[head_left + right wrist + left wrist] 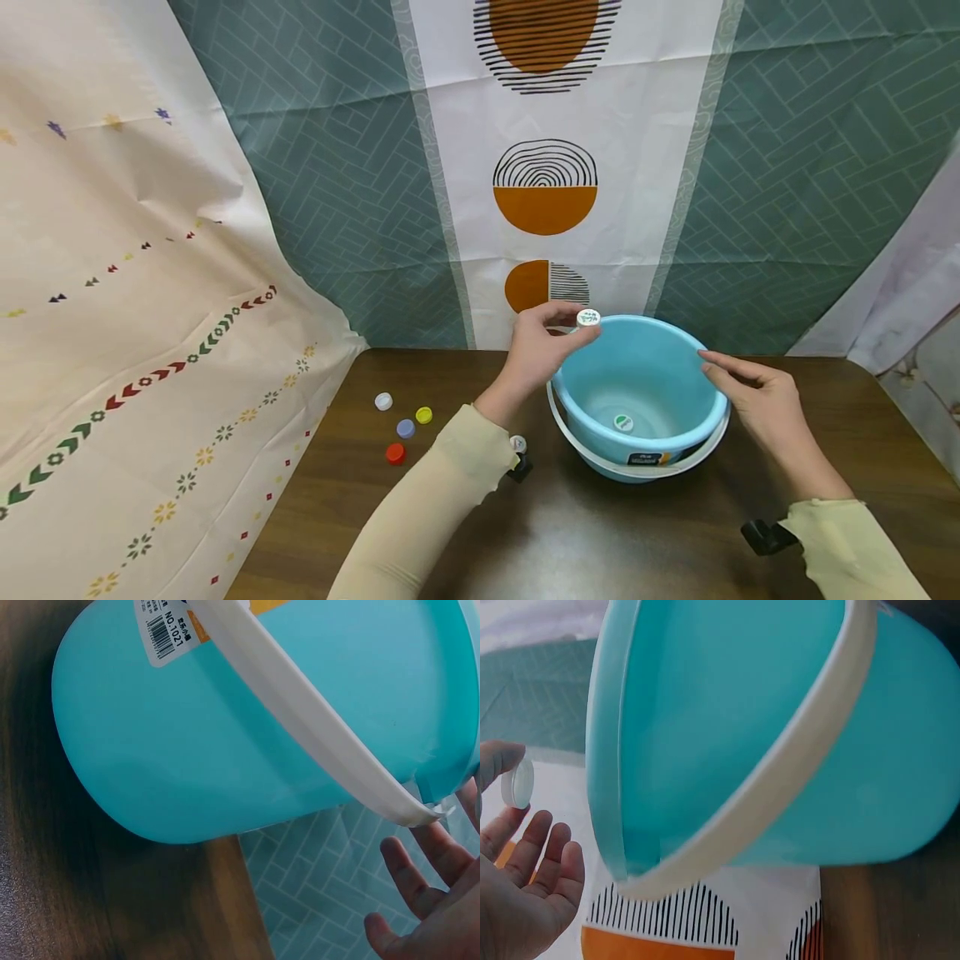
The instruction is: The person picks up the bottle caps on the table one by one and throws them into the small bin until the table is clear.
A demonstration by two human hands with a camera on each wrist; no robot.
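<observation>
My left hand (542, 343) pinches a white bottle cap (588, 317) between thumb and forefinger, above the left rim of a light-blue bucket (637, 325). In the left wrist view the other fingers of that hand (536, 881) are spread loosely beside the bucket wall (900, 750). At the bucket's right rim, my right hand (761, 400) holds the edge with its fingertips, near the end of the white handle (307, 727). Its other fingers (409, 881) extend loosely outside the wall. A green-and-white bottle cap (623, 423) lies on the bucket's floor.
On the brown table (322, 517), left of the bucket, lie a white cap (383, 402), a yellow cap (423, 415), a lilac cap (406, 428) and a red cap (395, 453). Another white cap (517, 443) shows beside my left sleeve. Patterned cloth (337, 167) hangs behind.
</observation>
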